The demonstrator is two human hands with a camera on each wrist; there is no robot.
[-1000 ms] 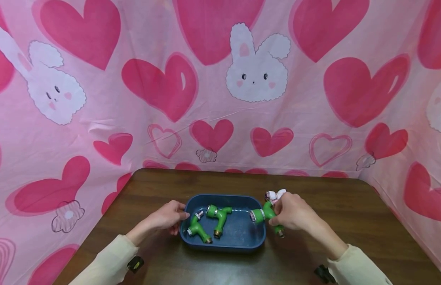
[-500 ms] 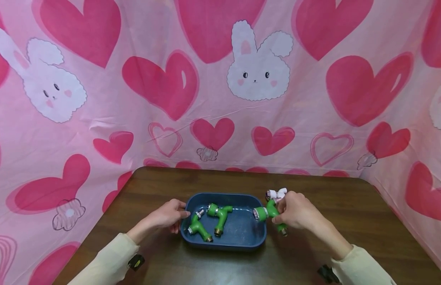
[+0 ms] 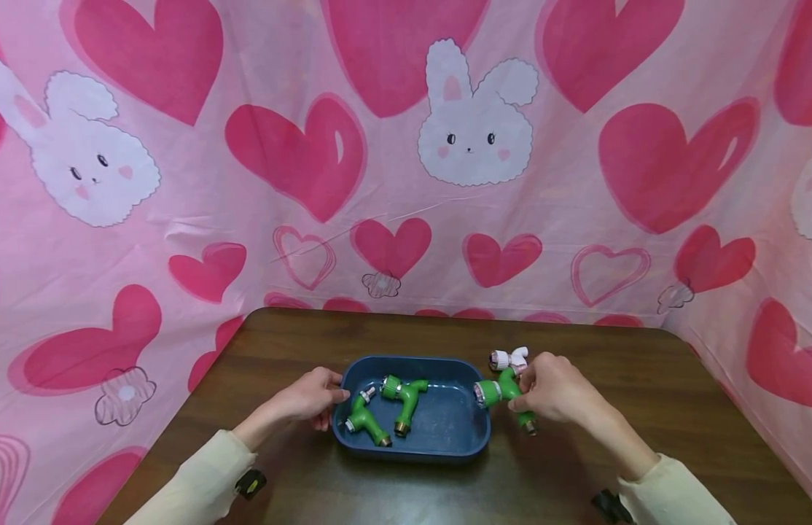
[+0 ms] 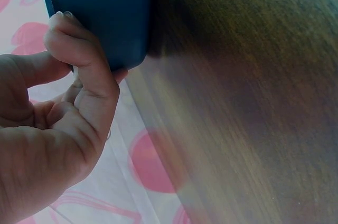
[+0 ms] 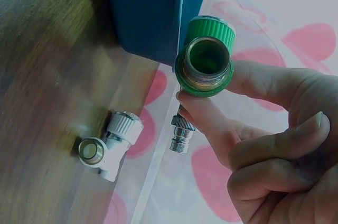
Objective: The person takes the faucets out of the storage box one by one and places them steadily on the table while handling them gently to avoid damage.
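My left hand [image 3: 312, 396] grips the left end of a dark blue plastic tub [image 3: 445, 430] by its rim, thumb and fingers on either side of the wall. Inside the tub lie two green taps, one slim tap [image 3: 365, 421] at the left and one with a ribbed knob [image 3: 409, 401] beside it. Between thumb and fingers, my right hand [image 3: 555, 389] pinches another green tap [image 3: 509, 389], its knob over the tub's right rim. In the right wrist view its open threaded end [image 5: 207, 65] faces the camera, and a metal nozzle [image 5: 181, 134] points away below.
A white tap [image 3: 509, 359] lies on the brown wooden table [image 3: 301, 477], behind the tub's right end and close to my right hand. Pink cloth [image 3: 393, 182] with hearts and rabbits hangs behind the table and along both sides.
My right hand has shifted a little to the right with the green tap, from over the tub's inside to its right rim. The left hand and tub stay put.
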